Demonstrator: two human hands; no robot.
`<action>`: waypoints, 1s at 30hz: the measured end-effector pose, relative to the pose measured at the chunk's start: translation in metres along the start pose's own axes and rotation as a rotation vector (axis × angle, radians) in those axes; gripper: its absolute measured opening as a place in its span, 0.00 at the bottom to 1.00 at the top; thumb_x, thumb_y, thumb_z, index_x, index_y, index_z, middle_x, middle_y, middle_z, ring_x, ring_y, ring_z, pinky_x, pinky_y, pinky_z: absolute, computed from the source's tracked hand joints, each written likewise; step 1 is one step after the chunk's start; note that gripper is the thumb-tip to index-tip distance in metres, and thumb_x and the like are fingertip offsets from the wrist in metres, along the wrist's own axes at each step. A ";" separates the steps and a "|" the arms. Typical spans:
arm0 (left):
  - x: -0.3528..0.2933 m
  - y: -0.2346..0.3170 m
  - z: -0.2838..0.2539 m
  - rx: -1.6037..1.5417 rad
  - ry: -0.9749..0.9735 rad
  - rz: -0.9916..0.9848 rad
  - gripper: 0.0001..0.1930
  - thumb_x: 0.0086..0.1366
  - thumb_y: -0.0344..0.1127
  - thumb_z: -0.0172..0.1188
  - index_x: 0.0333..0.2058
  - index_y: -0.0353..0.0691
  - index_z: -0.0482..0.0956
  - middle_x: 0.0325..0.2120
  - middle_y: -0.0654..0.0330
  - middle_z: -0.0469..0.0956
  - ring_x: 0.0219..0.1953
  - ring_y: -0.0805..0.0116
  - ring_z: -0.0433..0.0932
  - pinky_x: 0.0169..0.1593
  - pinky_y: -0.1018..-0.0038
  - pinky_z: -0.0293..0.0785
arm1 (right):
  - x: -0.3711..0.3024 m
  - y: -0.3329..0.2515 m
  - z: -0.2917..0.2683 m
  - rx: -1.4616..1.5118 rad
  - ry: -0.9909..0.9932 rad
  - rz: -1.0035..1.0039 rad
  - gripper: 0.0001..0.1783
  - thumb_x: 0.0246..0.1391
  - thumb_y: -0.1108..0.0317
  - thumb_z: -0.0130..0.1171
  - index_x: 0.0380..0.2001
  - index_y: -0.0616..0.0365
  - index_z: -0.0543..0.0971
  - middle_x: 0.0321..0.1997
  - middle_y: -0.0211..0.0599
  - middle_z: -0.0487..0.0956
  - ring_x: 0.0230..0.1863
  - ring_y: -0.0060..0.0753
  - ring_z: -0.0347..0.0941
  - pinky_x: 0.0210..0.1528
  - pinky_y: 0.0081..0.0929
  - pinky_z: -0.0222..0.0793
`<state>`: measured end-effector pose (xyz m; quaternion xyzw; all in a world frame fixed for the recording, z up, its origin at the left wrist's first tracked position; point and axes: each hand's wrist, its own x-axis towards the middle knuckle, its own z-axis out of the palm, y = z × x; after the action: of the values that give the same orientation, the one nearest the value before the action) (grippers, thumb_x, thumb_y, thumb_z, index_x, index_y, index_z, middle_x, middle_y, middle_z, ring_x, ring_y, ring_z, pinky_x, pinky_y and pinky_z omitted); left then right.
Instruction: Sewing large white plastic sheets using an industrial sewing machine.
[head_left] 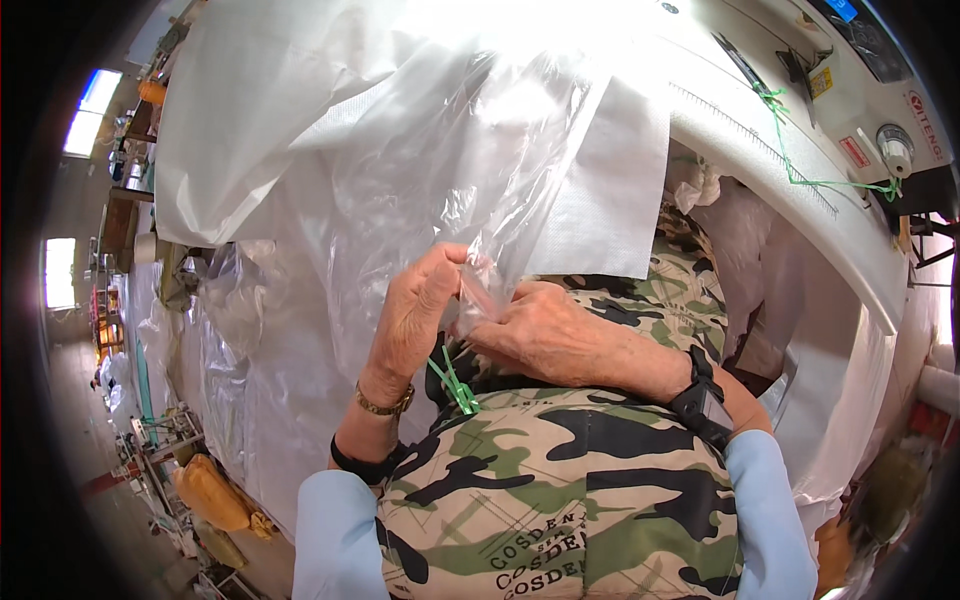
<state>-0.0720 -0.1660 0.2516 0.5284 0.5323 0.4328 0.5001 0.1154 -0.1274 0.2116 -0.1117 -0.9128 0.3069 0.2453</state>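
A crumpled piece of clear plastic film (pixel 480 170) hangs down from the white table over my lap. My left hand (pixel 420 305) pinches its gathered lower end between thumb and fingers. Close beside it on the right, my right hand (pixel 560 335) has its fingers curled round the same gathered end, and some of its fingertips are hidden. Under and behind the film lies a white woven sheet (pixel 605 190), one straight edge of it reaching down to my camouflage apron (pixel 560 450).
A white sewing machine (pixel 870 100) stands at the upper right on a curved white tabletop (pixel 780 170) with a ruler scale. Dark tweezers (pixel 738 60) and green cord (pixel 785 140) lie there. More white sheeting (pixel 270 370) and a yellow bundle (pixel 212 492) are at left.
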 end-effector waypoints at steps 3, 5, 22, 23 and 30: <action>-0.003 -0.006 -0.003 -0.027 -0.071 -0.004 0.13 0.72 0.37 0.55 0.42 0.31 0.76 0.26 0.69 0.78 0.28 0.86 0.70 0.33 0.87 0.67 | 0.002 -0.002 -0.002 -0.042 -0.051 0.006 0.08 0.52 0.63 0.59 0.30 0.55 0.74 0.14 0.34 0.71 0.17 0.39 0.71 0.27 0.36 0.62; -0.001 -0.008 0.004 0.022 0.030 -0.023 0.09 0.68 0.33 0.60 0.38 0.32 0.75 0.26 0.68 0.79 0.26 0.85 0.70 0.37 0.84 0.69 | 0.002 -0.003 -0.004 -0.057 -0.092 0.006 0.11 0.52 0.62 0.60 0.37 0.54 0.75 0.16 0.34 0.73 0.20 0.40 0.72 0.31 0.36 0.65; -0.003 0.014 0.009 0.246 0.071 0.130 0.11 0.55 0.23 0.68 0.33 0.38 0.73 0.30 0.68 0.71 0.33 0.80 0.68 0.40 0.81 0.66 | -0.012 0.009 -0.015 1.234 0.396 0.588 0.08 0.62 0.66 0.59 0.37 0.61 0.78 0.39 0.29 0.78 0.41 0.15 0.69 0.45 0.17 0.66; -0.005 0.014 0.007 0.232 0.084 0.088 0.12 0.55 0.23 0.69 0.34 0.38 0.74 0.30 0.68 0.71 0.32 0.80 0.68 0.39 0.82 0.66 | -0.015 0.008 -0.015 1.233 0.381 0.565 0.07 0.62 0.67 0.58 0.36 0.60 0.77 0.42 0.31 0.78 0.42 0.14 0.69 0.46 0.17 0.66; -0.003 -0.008 -0.006 0.014 -0.006 -0.008 0.14 0.57 0.29 0.71 0.40 0.37 0.77 0.28 0.71 0.71 0.31 0.83 0.67 0.38 0.84 0.65 | -0.025 0.004 -0.011 1.359 0.371 0.540 0.03 0.62 0.70 0.56 0.34 0.57 0.75 0.50 0.38 0.79 0.45 0.17 0.72 0.50 0.22 0.70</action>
<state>-0.0790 -0.1691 0.2446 0.5311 0.5360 0.4253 0.4998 0.1427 -0.1271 0.2077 -0.2056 -0.4070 0.8281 0.3260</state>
